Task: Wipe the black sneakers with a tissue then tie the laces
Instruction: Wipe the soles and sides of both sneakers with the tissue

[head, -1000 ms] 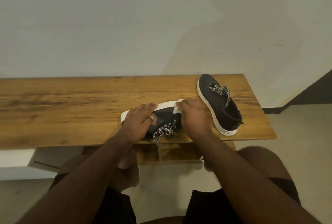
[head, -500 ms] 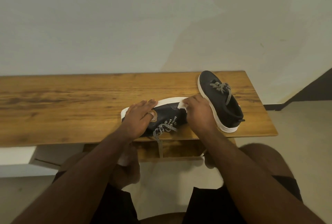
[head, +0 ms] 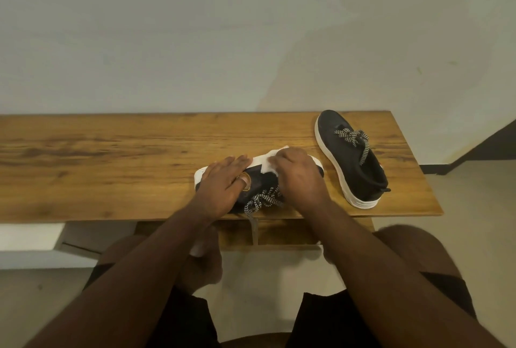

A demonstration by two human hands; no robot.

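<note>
- Lying on its side near the front edge of the wooden worktop [head: 111, 163], the near black sneaker [head: 261, 183] runs left to right, its white sole facing the wall and its top opening turned toward the person.
- Which end is toe and which is heel cannot be told, since both hands cover most of the shoe.
- The left hand [head: 223, 183] rests flat on the left part of this sneaker, fingers straight and pointing away toward the sole, holding nothing.
- The right hand [head: 300, 177] has its fingers curled down over a white tissue [head: 269, 165], pressing it against the dark upper beside the sole; only a crumpled corner of the tissue shows past the knuckles.
- Black-and-white patterned laces [head: 264, 201] spill loose from under the hands, and one end hangs over the worktop's front edge.
- A tan patch on the shoe's side peeks out by the left thumb; its detail is too small to read.
- The second black sneaker [head: 351, 155] stands upright on its white sole at the right end of the worktop, long axis running front to back, toe toward the wall and heel toward the person, well apart from the hands.
- Its laces lie bunched across the top.
- Both forearms reach in from below, and the person's knees and black shorts fill the lower frame.
</note>
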